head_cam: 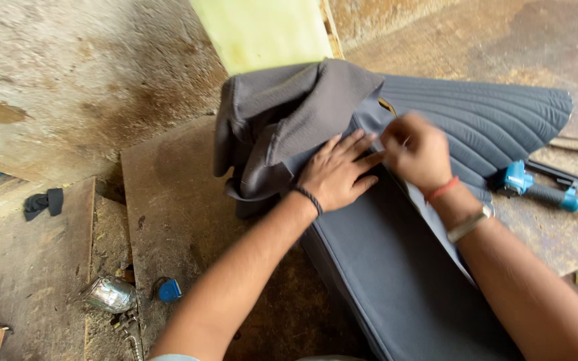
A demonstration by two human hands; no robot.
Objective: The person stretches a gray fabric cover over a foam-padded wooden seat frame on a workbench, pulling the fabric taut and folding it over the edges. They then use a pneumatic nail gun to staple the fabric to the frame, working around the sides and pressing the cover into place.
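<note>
A grey seat cover (396, 267) is laid lengthwise across a worn wooden work surface (168, 187), its smooth dark panel nearest the camera and its ribbed, stitched section (483, 120) spread out at the far right. At the far end the grey fabric is bunched and folded back (282, 127), and a block of pale yellow foam (262, 30) is exposed above it. The left hand (336, 172) is pressed flat on the cover just below the bunched fabric, fingers extended and slightly spread, nothing gripped; a dark band is worn at its wrist. The right hand (415, 150) is set just beside the left fingertips, fingers curled inward at a seam of the cover; it is blurred, so whether fabric is pinched cannot be told. A red thread and a metal watch are worn on the right wrist. A blue pneumatic staple gun (536, 188) is lying on the surface to the right of the cover, near the right forearm but apart from it. A small blue cap (168, 289) and a crumpled silver object (110, 295) are placed at the lower left edge of the board, well apart from both hands. A dark scrap of cloth (43, 202) is lying at far left.
</note>
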